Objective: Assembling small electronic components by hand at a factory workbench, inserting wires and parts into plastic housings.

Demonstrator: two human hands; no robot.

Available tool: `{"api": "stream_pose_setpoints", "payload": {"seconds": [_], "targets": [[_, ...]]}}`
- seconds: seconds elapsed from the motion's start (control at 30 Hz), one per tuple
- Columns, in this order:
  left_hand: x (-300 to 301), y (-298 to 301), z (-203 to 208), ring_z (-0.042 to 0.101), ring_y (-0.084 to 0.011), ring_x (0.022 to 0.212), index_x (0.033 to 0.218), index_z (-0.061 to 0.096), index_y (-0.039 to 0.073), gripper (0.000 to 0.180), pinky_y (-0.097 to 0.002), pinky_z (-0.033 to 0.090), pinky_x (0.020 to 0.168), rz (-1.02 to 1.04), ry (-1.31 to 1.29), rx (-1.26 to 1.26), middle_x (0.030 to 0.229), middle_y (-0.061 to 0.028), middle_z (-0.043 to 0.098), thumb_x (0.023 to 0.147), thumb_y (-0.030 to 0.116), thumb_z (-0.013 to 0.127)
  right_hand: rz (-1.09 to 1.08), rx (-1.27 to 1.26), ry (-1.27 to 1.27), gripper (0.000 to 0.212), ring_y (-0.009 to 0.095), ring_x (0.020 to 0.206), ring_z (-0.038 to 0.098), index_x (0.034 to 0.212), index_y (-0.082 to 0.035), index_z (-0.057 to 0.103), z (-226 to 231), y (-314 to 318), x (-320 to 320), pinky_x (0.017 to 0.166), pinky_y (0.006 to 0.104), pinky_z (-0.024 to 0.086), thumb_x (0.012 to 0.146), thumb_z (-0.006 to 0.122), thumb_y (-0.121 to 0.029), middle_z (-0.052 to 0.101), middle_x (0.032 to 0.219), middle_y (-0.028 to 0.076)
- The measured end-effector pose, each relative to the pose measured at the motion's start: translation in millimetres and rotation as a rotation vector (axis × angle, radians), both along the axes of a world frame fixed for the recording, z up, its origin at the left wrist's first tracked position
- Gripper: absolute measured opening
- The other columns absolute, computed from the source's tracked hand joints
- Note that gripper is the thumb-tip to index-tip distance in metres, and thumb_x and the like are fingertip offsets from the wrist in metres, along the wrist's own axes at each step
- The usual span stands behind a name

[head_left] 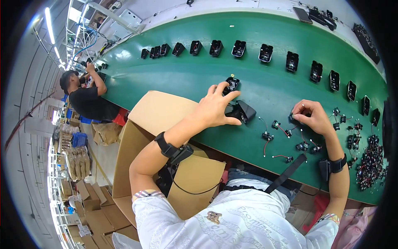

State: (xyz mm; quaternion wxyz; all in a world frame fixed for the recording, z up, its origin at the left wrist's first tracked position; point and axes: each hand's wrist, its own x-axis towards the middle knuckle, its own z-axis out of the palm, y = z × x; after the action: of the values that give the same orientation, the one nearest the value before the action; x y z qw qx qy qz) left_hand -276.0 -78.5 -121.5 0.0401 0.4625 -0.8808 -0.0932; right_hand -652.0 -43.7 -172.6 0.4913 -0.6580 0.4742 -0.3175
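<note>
My left hand (216, 107) is spread over the green table, its fingers apart. Its fingertips reach the near edge of an open black housing (233, 84); whether they touch it I cannot tell. Beside its thumb lies another black plastic housing (247, 112), tilted, partly behind the hand. Further right, my right hand (313, 116) is closed, with thumb and forefinger pinching a small black part (292, 118), mostly covered by the fingers. Several small black parts with wires (267, 136) lie scattered around that hand.
A curved row of open black housings (265, 53) runs along the far side of the green table (174, 74). A heap of small wired parts (371, 162) is at the right. An open cardboard box (124, 166) stands against the near edge. Another person (85, 97) works at the far left.
</note>
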Motion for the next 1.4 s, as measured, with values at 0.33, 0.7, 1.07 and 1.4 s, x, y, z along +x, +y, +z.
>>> {"api": "stream_pose_setpoints", "payload": {"seconds": [0.33, 0.7, 1.07, 1.4], "targets": [[262, 70, -9, 0.051, -0.0116, 0.069, 0.092, 0.062, -0.002, 0.023, -0.0287, 0.046, 0.065, 0.763, 0.511, -0.545, 0.073, -0.0018, 0.057, 0.104, 0.018, 0.061, -0.002, 0.019, 0.017, 0.008, 0.008, 0.081, 0.06, 0.087, 0.0, 0.069, 1, -2, 1, 0.07, 0.0227, 0.049, 0.087, 0.074, -0.005, 0.069, 0.099, 0.005], [312, 344, -320, 0.019, -0.049, 0.153, 0.165, 0.008, 0.011, 0.153, -0.0565, 0.027, 0.123, 1.534, -0.024, 0.728, 0.166, -0.0335, 0.005, 0.052, 0.076, 0.088, -0.065, 0.106, 0.032, 0.01, 0.008, 0.084, 0.061, 0.09, 0.0, 0.067, -1, 0, -8, 0.074, 0.0228, 0.05, 0.086, 0.076, -0.003, 0.068, 0.1, 0.006], [382, 339, -352, 0.037, -0.0467, 0.143, 0.155, 0.034, 0.005, 0.14, -0.0539, 0.036, 0.118, 1.493, 0.401, 0.912, 0.159, -0.0316, 0.03, 0.044, 0.061, 0.098, -0.117, 0.095, -0.062, 0.008, 0.01, 0.081, 0.064, 0.089, 0.001, 0.07, 0, 2, -3, 0.07, 0.0245, 0.052, 0.085, 0.077, -0.002, 0.072, 0.099, 0.007], [364, 343, -359, 0.064, -0.0266, 0.107, 0.133, 0.058, 0.001, 0.071, -0.0402, 0.053, 0.095, 1.773, 0.672, 0.634, 0.119, -0.017, 0.067, 0.074, 0.028, 0.089, -0.07, 0.017, -0.075, 0.013, 0.01, 0.084, 0.067, 0.095, -0.001, 0.073, -18, -7, -5, 0.075, 0.0261, 0.055, 0.089, 0.08, -0.009, 0.073, 0.095, 0.004]]}}
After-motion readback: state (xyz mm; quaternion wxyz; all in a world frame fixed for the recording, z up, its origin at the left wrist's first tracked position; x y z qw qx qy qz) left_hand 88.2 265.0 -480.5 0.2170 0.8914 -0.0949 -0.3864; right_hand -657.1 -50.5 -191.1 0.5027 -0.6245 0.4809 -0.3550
